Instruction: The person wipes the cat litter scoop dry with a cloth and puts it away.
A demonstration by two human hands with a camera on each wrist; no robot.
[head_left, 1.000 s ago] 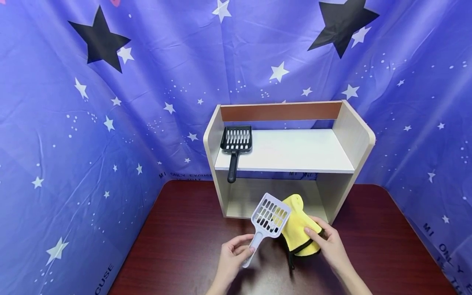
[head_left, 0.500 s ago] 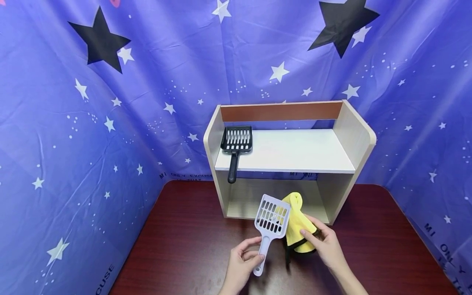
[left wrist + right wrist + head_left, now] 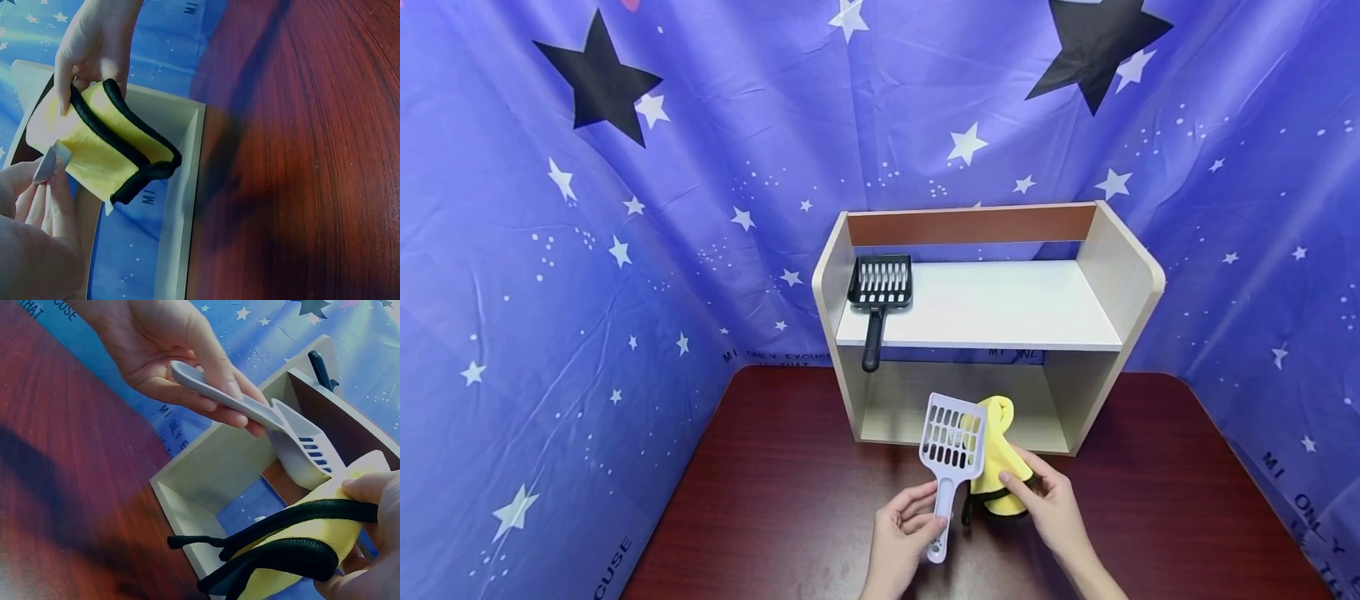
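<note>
My left hand (image 3: 901, 533) pinches the handle of a pale grey slotted litter scoop (image 3: 947, 492), its head tilted up and facing me. A folded yellow cloth (image 3: 996, 467) with black edging is held by my right hand (image 3: 1051, 504), thumb on the near side. In the head view the cloth lies partly behind the scoop's head. The right wrist view shows the cloth (image 3: 300, 534) up against the scoop's slotted end (image 3: 306, 450). From the left wrist, the cloth (image 3: 94, 140) hangs in a fold, and the scoop shows only as a small piece of its handle (image 3: 47, 165).
Behind the hands a two-level wooden shelf (image 3: 1120, 292) stands on the dark red table (image 3: 760, 492). A black slotted scoop (image 3: 880, 287) lies at the left of its white upper board (image 3: 992, 300), handle over the front edge. Blue star-printed curtains (image 3: 722, 183) surround the table.
The scoop has shifted right and turned more upright in my left hand. My right hand has moved left with the cloth, which now sits further behind the scoop's head.
</note>
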